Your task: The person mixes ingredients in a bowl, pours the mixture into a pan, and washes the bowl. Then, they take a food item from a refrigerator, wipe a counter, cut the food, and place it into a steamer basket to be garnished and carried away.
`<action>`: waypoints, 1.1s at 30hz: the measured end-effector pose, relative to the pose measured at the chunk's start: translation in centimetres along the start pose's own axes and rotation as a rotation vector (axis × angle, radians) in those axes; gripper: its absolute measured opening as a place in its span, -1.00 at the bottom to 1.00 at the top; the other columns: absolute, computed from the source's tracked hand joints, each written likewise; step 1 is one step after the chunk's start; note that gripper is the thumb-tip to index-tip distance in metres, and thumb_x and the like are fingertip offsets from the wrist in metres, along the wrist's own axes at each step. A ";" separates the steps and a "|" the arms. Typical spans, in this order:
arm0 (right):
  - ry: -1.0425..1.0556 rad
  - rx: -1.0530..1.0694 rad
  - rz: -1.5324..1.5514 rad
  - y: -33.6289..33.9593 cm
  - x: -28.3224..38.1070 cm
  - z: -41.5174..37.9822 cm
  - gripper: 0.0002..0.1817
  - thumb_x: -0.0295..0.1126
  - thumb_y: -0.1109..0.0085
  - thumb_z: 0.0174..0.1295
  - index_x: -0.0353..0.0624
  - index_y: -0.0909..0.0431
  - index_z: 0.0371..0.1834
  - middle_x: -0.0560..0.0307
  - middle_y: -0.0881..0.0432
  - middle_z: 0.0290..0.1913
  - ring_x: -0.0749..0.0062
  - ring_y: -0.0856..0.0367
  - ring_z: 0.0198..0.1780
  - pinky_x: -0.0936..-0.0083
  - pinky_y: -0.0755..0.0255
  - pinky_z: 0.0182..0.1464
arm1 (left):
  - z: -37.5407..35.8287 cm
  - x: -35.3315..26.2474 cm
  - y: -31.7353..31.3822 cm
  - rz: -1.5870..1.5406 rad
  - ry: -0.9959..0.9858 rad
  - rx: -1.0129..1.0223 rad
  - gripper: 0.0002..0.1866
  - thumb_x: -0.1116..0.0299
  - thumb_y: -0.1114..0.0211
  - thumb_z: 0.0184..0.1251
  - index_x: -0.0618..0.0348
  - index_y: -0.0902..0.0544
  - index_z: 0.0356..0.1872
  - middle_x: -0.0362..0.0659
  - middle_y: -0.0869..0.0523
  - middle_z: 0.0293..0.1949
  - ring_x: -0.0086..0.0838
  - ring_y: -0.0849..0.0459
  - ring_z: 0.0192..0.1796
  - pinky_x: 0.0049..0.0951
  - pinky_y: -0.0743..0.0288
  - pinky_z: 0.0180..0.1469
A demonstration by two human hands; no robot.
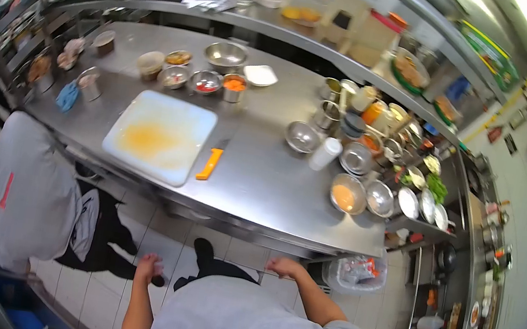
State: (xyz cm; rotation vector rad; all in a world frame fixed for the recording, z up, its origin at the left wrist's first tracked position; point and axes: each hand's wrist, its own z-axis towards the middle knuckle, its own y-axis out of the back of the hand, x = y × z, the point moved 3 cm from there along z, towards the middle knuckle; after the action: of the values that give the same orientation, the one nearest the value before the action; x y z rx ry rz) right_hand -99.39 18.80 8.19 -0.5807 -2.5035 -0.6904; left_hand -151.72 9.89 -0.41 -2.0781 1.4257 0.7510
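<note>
My left hand (149, 268) hangs low in front of my body, over the tiled floor, with loosely bent fingers and nothing visible in it. My right hand (286, 267) is held out near the counter's front edge, its fingers slightly apart and no object seen in them. Neither touches the steel counter (253, 183). On the counter, ahead of my left hand, lies a white cutting board (183, 128) with an orange-yellow stain. Beside its right edge rests a knife (210, 164) with a yellow handle, its blade pointing away from me.
Behind the board stand steel bowls (225, 55) and a container of orange pieces (234, 87). Bottles, bowls and a white squeeze bottle (326, 154) crowd the right side. A lined bin (356, 276) stands below the counter's right end. A co-worker (32, 190) stands close at left.
</note>
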 end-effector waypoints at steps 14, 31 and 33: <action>0.420 0.325 0.000 8.3 43.2 8.6 -0.75 -0.16 -0.18 0.32 -0.11 -0.61 -0.17 0.40 -0.47 -0.46 0.73 -0.34 -0.48 0.69 -0.22 -0.48 | -0.6 -11.9 5.3 -0.170 -0.143 -0.244 -0.78 0.21 -0.15 0.41 0.09 -0.53 -0.08 -0.19 -0.67 -0.11 -0.42 -0.66 -0.24 -0.41 -0.59 -0.26; 0.831 0.134 0.241 2.9 50.5 6.1 -0.77 -0.27 -0.15 0.32 -0.16 -0.59 -0.08 0.23 -0.61 -0.25 0.62 -0.49 -0.32 0.59 -0.39 -0.31 | 9.5 -22.2 5.3 -0.068 -0.071 0.123 -0.78 0.16 -0.11 0.46 0.07 -0.41 -0.14 -0.04 -0.67 -0.08 -0.19 -0.65 -0.19 -0.24 -0.54 -0.26; 0.646 0.110 0.370 4.1 49.7 3.5 -0.76 -0.26 -0.15 0.34 -0.16 -0.58 -0.06 0.27 -0.57 -0.30 0.68 -0.43 -0.40 0.66 -0.33 -0.43 | 10.3 -23.0 5.8 -0.050 -0.092 0.163 -0.78 0.16 -0.13 0.44 0.04 -0.40 -0.16 -0.05 -0.66 -0.07 -0.19 -0.65 -0.18 -0.24 -0.54 -0.26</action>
State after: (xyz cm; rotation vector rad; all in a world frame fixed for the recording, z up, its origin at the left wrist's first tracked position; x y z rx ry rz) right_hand -138.07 37.24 33.93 -0.6348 -1.7627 -0.4911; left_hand -165.61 30.25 7.44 -1.9232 1.3336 0.6782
